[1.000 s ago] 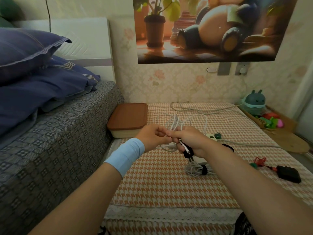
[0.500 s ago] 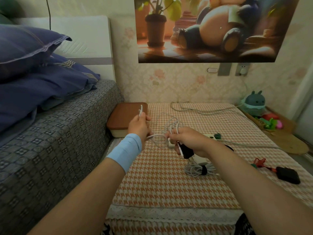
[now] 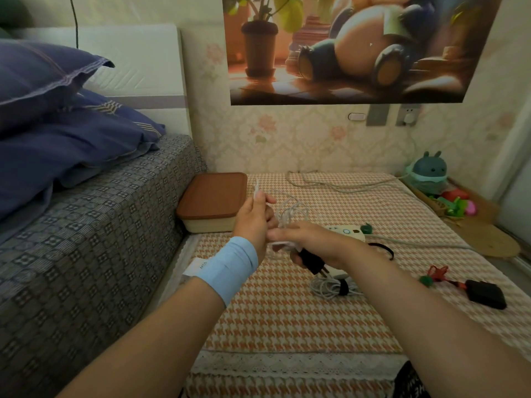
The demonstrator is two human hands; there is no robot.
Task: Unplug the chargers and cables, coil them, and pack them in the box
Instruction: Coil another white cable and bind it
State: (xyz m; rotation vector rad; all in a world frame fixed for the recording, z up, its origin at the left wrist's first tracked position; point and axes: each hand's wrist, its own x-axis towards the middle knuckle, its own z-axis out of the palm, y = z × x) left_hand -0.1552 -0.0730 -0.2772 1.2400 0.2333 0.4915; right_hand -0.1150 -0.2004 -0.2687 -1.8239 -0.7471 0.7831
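The cloth-covered table (image 3: 287, 320) carried a brown-lidded box (image 3: 212, 202) at the far left corner and a power strip (image 3: 349, 232) near the middle. A coiled white cable (image 3: 330, 288) lay nearer, a black charger (image 3: 485, 294) at the right, a grey cable (image 3: 330, 185) along the far edge.

Two bare forearms, left hand (image 3: 255, 216) and right hand (image 3: 316, 242) with no rings to see, a wide light blue cloth wristband (image 3: 230, 271) round the left wrist, black clothing (image 3: 409, 383) with white letters low down
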